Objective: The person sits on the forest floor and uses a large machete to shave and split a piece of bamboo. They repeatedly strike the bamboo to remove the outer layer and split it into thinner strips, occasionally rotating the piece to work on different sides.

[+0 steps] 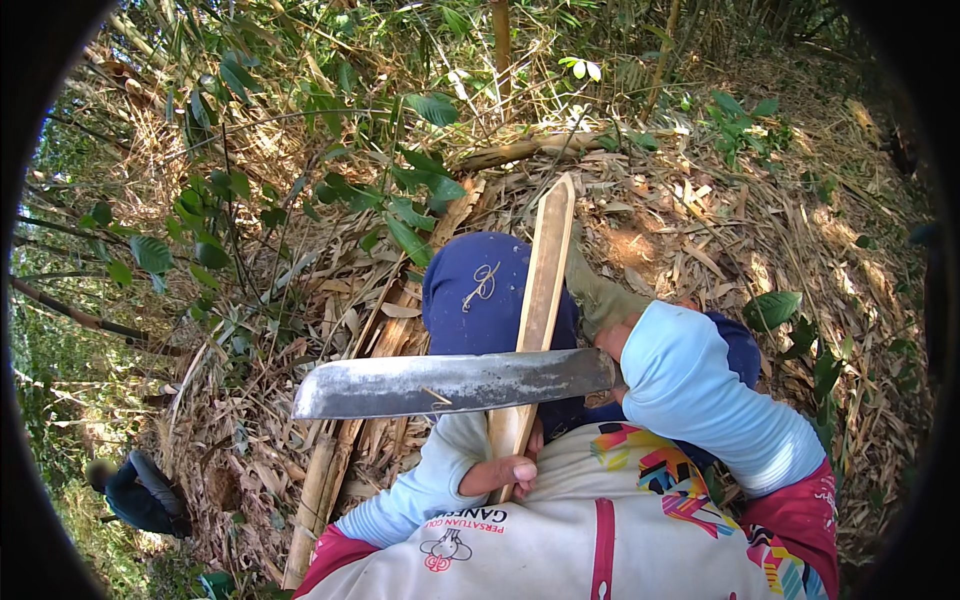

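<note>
- Far left, low on the slope, another person [140, 490] in dark clothes crouches among the leaves, well apart from the work.
- Bamboo poles [330, 470] lie on the ground under dry leaf litter, left of the knee.
- The left hand [510, 468] is clenched round the lower end of a bamboo strip [540, 300], thumb on top, near the belly of the white printed shirt [600, 530].
- The strip stands almost upright, tilted slightly right, its top end reaching up over the dry leaves; it passes in front of a knee in blue trousers [475, 290].
- A big knife [450, 385] with a broad grey blade lies level across the strip, touching it, its blunt tip pointing left.
- The right hand [612, 340] is at the knife's handle end; the light blue sleeve [700, 390] hides most of it, so the grip cannot be seen clearly.
- A green boot [600, 295] shows just right of the strip.
- Green leafy shrubs and dry bamboo leaves cover the ground all round.
</note>
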